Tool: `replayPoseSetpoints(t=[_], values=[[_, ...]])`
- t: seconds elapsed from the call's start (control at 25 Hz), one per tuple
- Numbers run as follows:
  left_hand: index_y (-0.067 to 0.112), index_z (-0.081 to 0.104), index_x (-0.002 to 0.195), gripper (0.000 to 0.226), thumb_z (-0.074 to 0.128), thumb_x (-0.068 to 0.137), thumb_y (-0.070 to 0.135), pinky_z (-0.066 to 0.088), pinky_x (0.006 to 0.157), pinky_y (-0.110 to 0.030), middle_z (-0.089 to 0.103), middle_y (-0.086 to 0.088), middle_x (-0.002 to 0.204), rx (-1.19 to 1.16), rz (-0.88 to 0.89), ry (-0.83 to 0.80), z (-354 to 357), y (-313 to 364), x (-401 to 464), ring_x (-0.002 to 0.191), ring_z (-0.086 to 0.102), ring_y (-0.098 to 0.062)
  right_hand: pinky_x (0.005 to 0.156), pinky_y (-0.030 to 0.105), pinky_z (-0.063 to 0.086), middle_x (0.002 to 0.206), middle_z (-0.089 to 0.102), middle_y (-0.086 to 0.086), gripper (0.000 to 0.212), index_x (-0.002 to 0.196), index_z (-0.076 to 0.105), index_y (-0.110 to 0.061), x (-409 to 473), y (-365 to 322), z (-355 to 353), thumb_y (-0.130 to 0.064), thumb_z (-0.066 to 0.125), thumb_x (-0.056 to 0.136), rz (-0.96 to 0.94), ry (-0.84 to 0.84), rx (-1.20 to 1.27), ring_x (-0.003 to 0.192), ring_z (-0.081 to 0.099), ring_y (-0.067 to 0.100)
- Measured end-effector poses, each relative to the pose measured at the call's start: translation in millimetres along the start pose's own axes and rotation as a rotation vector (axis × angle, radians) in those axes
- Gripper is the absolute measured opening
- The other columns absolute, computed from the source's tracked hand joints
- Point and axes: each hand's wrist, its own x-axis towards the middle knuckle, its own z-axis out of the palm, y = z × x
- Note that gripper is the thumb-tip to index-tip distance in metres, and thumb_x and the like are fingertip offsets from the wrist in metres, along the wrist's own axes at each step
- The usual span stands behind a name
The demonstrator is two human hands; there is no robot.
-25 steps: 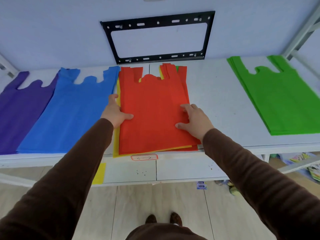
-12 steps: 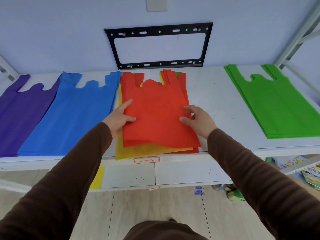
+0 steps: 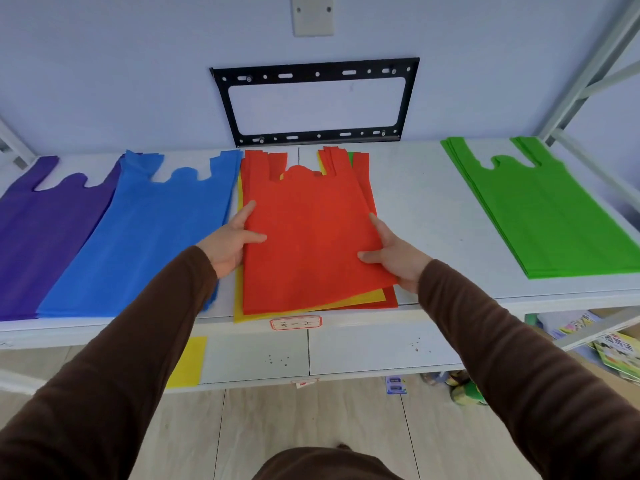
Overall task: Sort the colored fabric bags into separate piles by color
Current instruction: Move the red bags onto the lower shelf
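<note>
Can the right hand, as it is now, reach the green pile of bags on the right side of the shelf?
Probably yes, once it lets go: the right hand is gripping the top red bag, and only bare shelf lies between it and the green pile.

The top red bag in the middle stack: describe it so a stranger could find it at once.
Below the black wall bracket, the white table holds a mixed stack. The top red bag is gripped at its sides by the left hand and right hand, with yellow beneath it.

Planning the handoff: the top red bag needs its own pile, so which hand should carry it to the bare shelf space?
Probably the right hand: it grips the red bag beside the bare shelf.
</note>
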Motion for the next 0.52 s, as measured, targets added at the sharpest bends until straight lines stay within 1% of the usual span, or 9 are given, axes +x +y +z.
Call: replayPoseSetpoints(t=[0.04,0.12,0.2,0.24,0.32,0.44,0.52], values=[[0.040,0.022,0.151,0.077,0.053,0.094,-0.001,0.051,0.091,-0.035,0.044,0.000,0.148,-0.005,0.033,0.019,-2.0,1.7,4.2,0.123,0.056,-0.021,0.097,0.044,0.053,0.146,0.046,0.000,0.080,0.153,0.017,-0.037,1.9,1.9,3.8,-0.001,0.056,0.093,-0.018,0.008,-0.091,0.118,0.059,0.025],[0.039,0.023,0.151,0.076,0.057,0.094,0.003,0.052,0.088,-0.033,0.046,-0.001,0.147,0.039,0.078,0.064,-3.4,7.8,13.9,0.121,0.058,-0.021,0.100,0.047,0.051,0.147,0.042,-0.002,0.079,0.151,0.022,-0.041,4.5,4.8,4.6,0.001,0.055,0.093,-0.027,0.021,-0.187,0.121,0.055,0.025],[0.041,0.022,0.151,0.077,0.058,0.093,0.004,0.054,0.087,-0.036,0.043,-0.001,0.149,0.175,0.088,0.069,-2.9,11.0,23.1,0.117,0.059,-0.021,0.101,0.046,0.050,0.146,0.041,-0.003,0.074,0.149,0.028,-0.042,5.7,6.0,3.3,0.000,0.055,0.093,-0.020,-0.002,-0.212,0.122,0.053,0.024],[0.041,0.022,0.151,0.078,0.057,0.093,0.002,0.054,0.089,-0.038,0.039,-0.001,0.151,0.264,0.091,0.057,-2.3,10.5,25.6,0.118,0.058,-0.022,0.102,0.045,0.049,0.146,0.041,-0.004,0.072,0.148,0.031,-0.042,5.2,6.0,4.4,-0.002,0.055,0.093,-0.021,-0.008,-0.229,0.123,0.052,0.024],[0.042,0.022,0.151,0.078,0.053,0.094,-0.002,0.052,0.096,-0.041,0.029,-0.001,0.157,0.401,0.106,0.045,-2.4,5.9,30.1,0.124,0.053,-0.023,0.103,0.046,0.048,0.148,0.042,-0.001,0.068,0.147,0.034,-0.041,7.9,7.1,6.3,-0.007,0.058,0.093,-0.042,0.039,-0.293,0.123,0.053,0.025],[0.041,0.024,0.150,0.074,0.049,0.095,-0.002,0.050,0.099,-0.041,0.026,0.001,0.158,0.427,0.111,0.031,-2.5,2.7,31.1,0.128,0.049,-0.022,0.105,0.045,0.047,0.148,0.044,0.002,0.062,0.145,0.038,-0.038,11.6,7.0,8.6,-0.011,0.058,0.094,-0.065,0.116,-0.366,0.123,0.054,0.026],[0.038,0.029,0.149,0.067,0.048,0.097,0.002,0.052,0.092,-0.036,0.034,0.001,0.154,0.366,0.082,0.038,-2.1,4.4,29.5,0.122,0.054,-0.021,0.103,0.046,0.049,0.145,0.046,0.002,0.059,0.144,0.041,-0.038,13.1,8.7,7.4,-0.016,0.060,0.093,-0.055,0.121,-0.303,0.120,0.056,0.027]])
